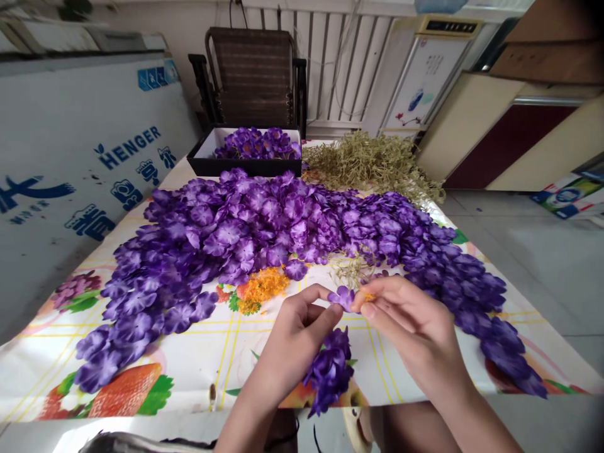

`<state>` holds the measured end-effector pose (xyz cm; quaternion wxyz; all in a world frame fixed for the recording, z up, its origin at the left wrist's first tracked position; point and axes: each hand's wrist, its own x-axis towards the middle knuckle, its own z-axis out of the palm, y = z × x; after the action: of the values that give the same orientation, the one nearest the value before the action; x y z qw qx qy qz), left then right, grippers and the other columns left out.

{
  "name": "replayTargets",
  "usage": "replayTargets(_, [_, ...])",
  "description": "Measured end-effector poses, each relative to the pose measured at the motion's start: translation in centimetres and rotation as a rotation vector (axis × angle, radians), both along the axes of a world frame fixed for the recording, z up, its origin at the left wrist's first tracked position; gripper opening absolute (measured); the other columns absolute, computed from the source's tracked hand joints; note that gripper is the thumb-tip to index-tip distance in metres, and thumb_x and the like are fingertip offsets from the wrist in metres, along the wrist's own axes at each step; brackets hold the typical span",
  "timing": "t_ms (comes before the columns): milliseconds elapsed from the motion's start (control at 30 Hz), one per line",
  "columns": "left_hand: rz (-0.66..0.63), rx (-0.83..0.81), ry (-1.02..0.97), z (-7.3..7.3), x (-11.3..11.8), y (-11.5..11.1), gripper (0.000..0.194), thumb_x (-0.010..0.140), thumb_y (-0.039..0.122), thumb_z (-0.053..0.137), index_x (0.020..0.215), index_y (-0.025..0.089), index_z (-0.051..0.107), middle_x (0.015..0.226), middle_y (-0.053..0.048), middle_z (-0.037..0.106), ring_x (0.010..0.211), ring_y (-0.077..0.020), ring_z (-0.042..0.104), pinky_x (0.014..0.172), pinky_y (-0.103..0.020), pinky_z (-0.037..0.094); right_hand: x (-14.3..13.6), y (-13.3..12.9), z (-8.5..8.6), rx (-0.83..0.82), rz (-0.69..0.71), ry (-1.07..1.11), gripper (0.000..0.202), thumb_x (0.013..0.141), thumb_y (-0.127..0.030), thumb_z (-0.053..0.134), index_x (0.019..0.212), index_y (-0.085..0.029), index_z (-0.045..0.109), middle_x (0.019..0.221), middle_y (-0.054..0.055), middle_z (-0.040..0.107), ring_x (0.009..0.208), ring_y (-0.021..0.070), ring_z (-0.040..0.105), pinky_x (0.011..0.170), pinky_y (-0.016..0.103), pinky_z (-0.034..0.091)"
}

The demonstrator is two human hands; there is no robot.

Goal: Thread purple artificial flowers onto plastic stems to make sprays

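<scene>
My left hand pinches a light purple fabric flower petal between thumb and fingertips. Close beside it, the thumb and fingers of my right hand are closed on a small orange flower centre. The fingertips of both hands almost meet. Below them, partly behind my left wrist, a bunch of darker purple petals lies at the table's near edge. Just beyond my fingers is a small clump of pale green stems. To the left sits a pile of orange flower centres.
A wide heap of purple petals curves across the printed tablecloth. Behind it stand a black box with finished-looking purple flowers and a mound of dry green stems. A folding chair faces the far side; a white freezer flanks the left.
</scene>
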<state>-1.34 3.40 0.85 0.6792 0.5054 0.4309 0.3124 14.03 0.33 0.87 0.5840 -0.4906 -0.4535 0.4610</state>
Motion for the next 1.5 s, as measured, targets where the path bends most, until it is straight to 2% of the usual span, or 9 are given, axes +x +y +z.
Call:
replayTargets(233, [-0.01, 0.182, 0.182, 0.0, 0.6, -0.3, 0.022, 0.091, 0.034, 0.05, 0.079, 0.016, 0.056, 0.051, 0.009, 0.032, 0.048, -0.0076, 0.025, 0.045, -0.021, 0.018, 0.2, -0.2, 0.1, 0.098, 0.0, -0.191, 0.004, 0.082, -0.021, 0.066, 0.082, -0.024, 0.068, 0.088, 0.002, 0.071, 0.097, 0.0189, 0.065, 0.084, 0.028, 0.054])
replayTargets(367, [-0.027, 0.151, 0.145, 0.0, 0.6, -0.3, 0.025, 0.091, 0.035, 0.048, 0.076, 0.016, 0.052, 0.054, 0.008, 0.033, 0.05, -0.0082, 0.026, 0.045, -0.022, 0.019, -0.1, -0.4, -0.2, 0.154, -0.003, -0.293, 0.009, 0.082, -0.018, 0.066, 0.085, -0.026, 0.068, 0.082, 0.0, 0.069, 0.082, 0.0155, 0.066, 0.075, 0.024, 0.054])
replayTargets(533, [0.011, 0.167, 0.176, 0.1, 0.5, -0.3, 0.027, 0.091, 0.035, 0.046, 0.072, 0.016, 0.052, 0.061, 0.005, 0.037, 0.056, -0.0094, 0.034, 0.052, -0.021, 0.027, -0.4, -0.3, -0.3, 0.092, -0.099, -0.233, 0.008, 0.084, -0.02, 0.064, 0.088, -0.026, 0.067, 0.084, 0.0, 0.07, 0.082, 0.0137, 0.067, 0.076, 0.021, 0.054])
replayTargets(667, [0.082, 0.184, 0.223, 0.0, 0.5, -0.2, 0.027, 0.09, 0.035, 0.047, 0.069, 0.017, 0.049, 0.057, 0.007, 0.034, 0.052, -0.009, 0.031, 0.047, -0.021, 0.023, -0.3, -0.1, 0.0, 0.044, -0.096, -0.152, 0.007, 0.083, -0.022, 0.065, 0.089, -0.027, 0.066, 0.085, -0.001, 0.071, 0.083, 0.0128, 0.067, 0.078, 0.02, 0.054])
replayTargets(933, [0.192, 0.227, 0.19, -0.2, 0.2, -0.1, 0.017, 0.086, 0.033, 0.051, 0.085, 0.016, 0.056, 0.048, 0.01, 0.032, 0.044, -0.0077, 0.025, 0.041, -0.019, 0.018, -0.1, 0.1, -0.2, 0.061, -0.066, -0.171, 0.004, 0.089, -0.024, 0.059, 0.093, -0.025, 0.06, 0.084, 0.001, 0.072, 0.071, 0.0115, 0.062, 0.069, 0.021, 0.053])
replayTargets(1100, [0.301, 0.521, 0.366, -0.5, -0.1, -0.2, 0.014, 0.083, 0.023, 0.055, 0.081, 0.015, 0.065, 0.045, 0.01, 0.03, 0.041, -0.0067, 0.029, 0.041, -0.019, 0.022, 0.1, 0.1, -0.1, 0.034, -0.049, -0.145, 0.003, 0.086, -0.023, 0.063, 0.088, -0.025, 0.063, 0.077, -0.001, 0.071, 0.069, 0.0115, 0.063, 0.065, 0.021, 0.053])
replayTargets(1233, [0.369, 0.862, 0.514, -1.2, -0.3, -0.2, 0.019, 0.079, 0.008, 0.056, 0.086, 0.015, 0.072, 0.046, 0.007, 0.048, 0.039, -0.0064, 0.041, 0.043, -0.018, 0.032, 0.3, 0.2, -0.1, 0.023, 0.015, -0.037, 0.008, 0.086, -0.023, 0.063, 0.091, -0.026, 0.068, 0.084, -0.001, 0.072, 0.074, 0.0111, 0.065, 0.072, 0.021, 0.054])
replayTargets(1367, [0.377, 1.115, 0.565, -1.6, -0.4, -0.1, 0.021, 0.081, 0.006, 0.056, 0.088, 0.015, 0.074, 0.058, -0.001, 0.067, 0.042, -0.0092, 0.053, 0.044, -0.019, 0.04, 0.8, 0.4, -0.4, 0.03, 0.049, 0.021, 0.007, 0.087, -0.022, 0.063, 0.088, -0.025, 0.07, 0.08, 0.0, 0.072, 0.07, 0.0109, 0.066, 0.067, 0.021, 0.055])
replayTargets(1500, [0.343, 1.256, 0.565, -1.5, -0.5, 0.0, 0.021, 0.083, 0.005, 0.054, 0.088, 0.014, 0.073, 0.052, 0.0, 0.064, 0.043, -0.0111, 0.055, 0.043, -0.021, 0.041, 1.1, 0.6, -0.5, 0.028, 0.056, 0.075, 0.005, 0.085, -0.018, 0.066, 0.084, -0.023, 0.067, 0.08, 0.0, 0.072, 0.068, 0.0105, 0.067, 0.066, 0.021, 0.056])
